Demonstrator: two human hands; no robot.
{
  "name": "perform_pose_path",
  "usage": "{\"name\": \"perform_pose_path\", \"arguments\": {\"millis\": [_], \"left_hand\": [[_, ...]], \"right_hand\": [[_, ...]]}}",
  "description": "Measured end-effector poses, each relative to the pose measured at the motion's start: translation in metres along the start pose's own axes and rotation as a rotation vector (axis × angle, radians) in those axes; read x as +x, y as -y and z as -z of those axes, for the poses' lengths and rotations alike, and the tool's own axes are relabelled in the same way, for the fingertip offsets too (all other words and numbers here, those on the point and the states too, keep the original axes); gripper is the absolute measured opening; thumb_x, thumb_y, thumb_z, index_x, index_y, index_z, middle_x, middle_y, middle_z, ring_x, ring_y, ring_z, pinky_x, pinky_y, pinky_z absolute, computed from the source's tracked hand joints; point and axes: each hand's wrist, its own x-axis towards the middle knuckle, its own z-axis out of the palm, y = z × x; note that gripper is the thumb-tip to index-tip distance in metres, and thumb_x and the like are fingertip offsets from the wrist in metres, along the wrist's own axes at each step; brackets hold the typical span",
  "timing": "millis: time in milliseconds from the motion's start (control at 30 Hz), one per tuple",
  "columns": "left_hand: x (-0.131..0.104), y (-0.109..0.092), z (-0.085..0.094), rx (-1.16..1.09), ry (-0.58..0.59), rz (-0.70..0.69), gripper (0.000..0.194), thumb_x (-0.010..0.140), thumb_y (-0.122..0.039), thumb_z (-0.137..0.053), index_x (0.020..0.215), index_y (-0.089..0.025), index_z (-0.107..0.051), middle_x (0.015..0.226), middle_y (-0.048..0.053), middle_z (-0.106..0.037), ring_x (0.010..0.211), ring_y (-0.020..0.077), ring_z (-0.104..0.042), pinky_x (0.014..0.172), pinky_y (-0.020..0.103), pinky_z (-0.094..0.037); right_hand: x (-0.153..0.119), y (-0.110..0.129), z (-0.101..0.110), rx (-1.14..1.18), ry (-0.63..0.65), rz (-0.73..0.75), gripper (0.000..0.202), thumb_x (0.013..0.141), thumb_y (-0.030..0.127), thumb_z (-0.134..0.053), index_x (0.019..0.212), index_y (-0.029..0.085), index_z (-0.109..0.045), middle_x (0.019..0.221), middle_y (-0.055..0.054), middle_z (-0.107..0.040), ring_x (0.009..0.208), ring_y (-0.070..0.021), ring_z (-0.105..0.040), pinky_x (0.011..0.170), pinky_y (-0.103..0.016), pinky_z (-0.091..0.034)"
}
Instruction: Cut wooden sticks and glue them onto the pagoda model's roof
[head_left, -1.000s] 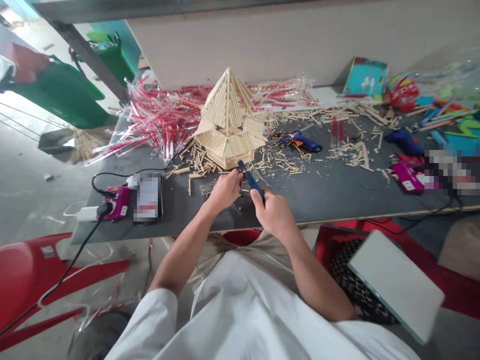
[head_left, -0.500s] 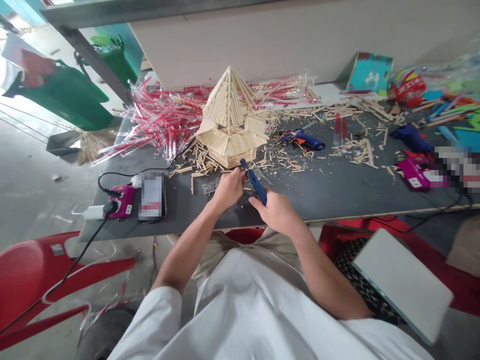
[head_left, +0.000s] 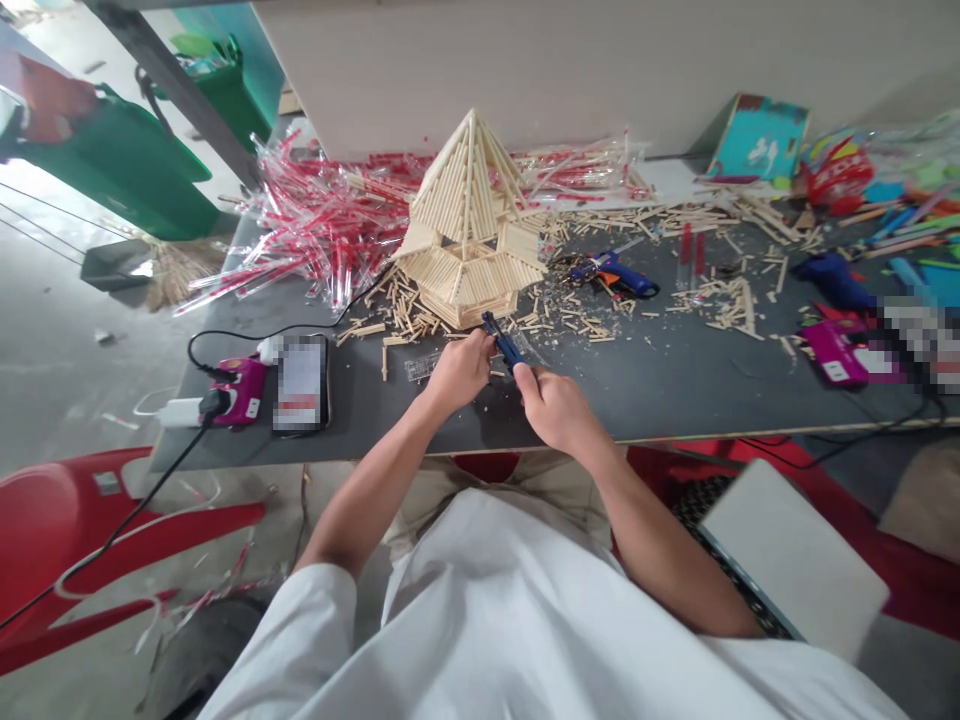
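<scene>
My right hand [head_left: 559, 405] is wrapped round the handles of blue pliers [head_left: 507, 346], whose dark jaws point up and to the left. Beside the jaws, my left hand [head_left: 463, 368] is closed in a pinch; what lies between its fingertips is too small and hidden to make out. Just beyond both hands stands a model pavilion [head_left: 469, 225] built of thin wooden sticks, with a pointed roof above a wider lower roof. Cut stick pieces [head_left: 409, 315] lie scattered around its base, apart from my hands.
Clear and red plastic wrappers [head_left: 322, 220] pile up at the back left. A blue glue gun [head_left: 615, 272] lies right of the model. A phone [head_left: 301, 385] and a purple power strip [head_left: 244, 390] with cables sit at the left. Another purple power strip [head_left: 836, 350] is at the right.
My right hand has shifted along the pliers toward their jaws, its thumb now lying over the handles. My left hand stays pinched beside the jaws. The whole view has tilted slightly.
</scene>
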Motion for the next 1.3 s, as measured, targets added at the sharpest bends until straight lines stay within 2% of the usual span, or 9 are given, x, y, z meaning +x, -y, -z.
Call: {"name": "perform_pose_path", "arguments": {"millis": [133, 300, 400, 533, 633, 733, 967, 1100, 1300], "left_hand": [[0.0, -0.009, 0.005, 0.119, 0.094, 0.094, 0.022, 0.103, -0.019, -0.041, 0.092, -0.018, -0.06, 0.08, 0.008, -0.074, 0.075, 0.0209, -0.073, 0.072, 0.029, -0.05], [-0.014, -0.038, 0.011, 0.371, 0.32, 0.199, 0.022, 0.104, -0.025, -0.042, 0.104, -0.017, -0.063, 0.088, 0.012, -0.077, 0.081, 0.0285, -0.077, 0.072, 0.034, -0.052], [-0.025, -0.057, 0.005, 0.471, 0.387, 0.241, 0.029, 0.106, -0.027, -0.036, 0.11, -0.016, -0.062, 0.09, 0.014, -0.077, 0.083, 0.0322, -0.077, 0.071, 0.037, -0.053], [-0.032, -0.076, -0.01, 0.497, 0.438, 0.315, 0.028, 0.105, -0.028, -0.036, 0.112, -0.017, -0.062, 0.089, 0.013, -0.077, 0.086, 0.0335, -0.078, 0.074, 0.039, -0.056], [-0.033, -0.083, -0.02, 0.492, 0.431, 0.34, 0.025, 0.103, -0.026, -0.039, 0.11, -0.017, -0.061, 0.089, 0.013, -0.077, 0.086, 0.0317, -0.078, 0.074, 0.037, -0.056], [-0.034, -0.085, -0.026, 0.504, 0.413, 0.364, 0.021, 0.102, -0.024, -0.042, 0.108, -0.018, -0.061, 0.09, 0.013, -0.077, 0.087, 0.0293, -0.078, 0.075, 0.035, -0.056], [-0.036, -0.077, -0.024, 0.49, 0.397, 0.335, 0.025, 0.106, -0.026, -0.036, 0.109, -0.018, -0.06, 0.089, 0.015, -0.077, 0.082, 0.0322, -0.078, 0.071, 0.037, -0.054], [-0.041, -0.074, -0.018, 0.453, 0.38, 0.301, 0.028, 0.108, -0.029, -0.033, 0.107, -0.02, -0.059, 0.087, 0.012, -0.077, 0.078, 0.0302, -0.077, 0.066, 0.033, -0.049], [-0.046, -0.053, 0.01, 0.401, 0.199, 0.214, 0.035, 0.111, -0.038, -0.031, 0.108, -0.024, -0.062, 0.106, 0.007, -0.073, 0.083, 0.0218, -0.073, 0.061, 0.029, -0.04]], "right_hand": [[0.004, -0.005, -0.003, 0.016, 0.055, -0.009, 0.072, 0.11, 0.055, -0.009, 0.087, 0.019, -0.067, 0.096, -0.015, -0.079, 0.097, -0.0261, -0.074, 0.084, -0.032, -0.044], [-0.006, -0.017, 0.005, 0.01, 0.152, -0.012, 0.069, 0.108, 0.057, -0.014, 0.081, 0.019, -0.064, 0.09, -0.018, -0.077, 0.095, -0.0304, -0.074, 0.081, -0.035, -0.042], [-0.013, -0.028, 0.016, 0.026, 0.251, -0.01, 0.07, 0.107, 0.061, -0.015, 0.072, 0.02, -0.06, 0.08, -0.017, -0.075, 0.083, -0.0276, -0.072, 0.076, -0.034, -0.042], [-0.017, -0.041, 0.033, 0.056, 0.368, -0.03, 0.075, 0.106, 0.064, -0.014, 0.061, 0.022, -0.056, 0.064, -0.011, -0.07, 0.065, -0.0215, -0.066, 0.067, -0.031, -0.04], [-0.018, -0.046, 0.04, 0.063, 0.422, -0.048, 0.075, 0.107, 0.063, -0.013, 0.06, 0.022, -0.054, 0.06, -0.009, -0.067, 0.06, -0.0197, -0.062, 0.066, -0.031, -0.038], [-0.018, -0.05, 0.04, 0.031, 0.416, -0.034, 0.071, 0.107, 0.062, -0.016, 0.061, 0.022, -0.053, 0.064, -0.01, -0.069, 0.064, -0.0198, -0.063, 0.068, -0.03, -0.038], [-0.015, -0.06, 0.033, -0.005, 0.244, -0.058, 0.069, 0.108, 0.06, -0.018, 0.07, 0.022, -0.06, 0.075, -0.01, -0.074, 0.079, -0.0237, -0.071, 0.072, -0.029, -0.04], [-0.018, -0.063, 0.035, -0.014, 0.253, -0.036, 0.064, 0.109, 0.059, -0.022, 0.073, 0.022, -0.061, 0.076, -0.009, -0.074, 0.079, -0.0235, -0.072, 0.071, -0.029, -0.039], [-0.038, -0.067, 0.038, -0.135, 0.148, -0.019, 0.057, 0.109, 0.057, -0.025, 0.081, 0.023, -0.061, 0.074, -0.008, -0.072, 0.076, -0.0252, -0.071, 0.066, -0.032, -0.033]]}}
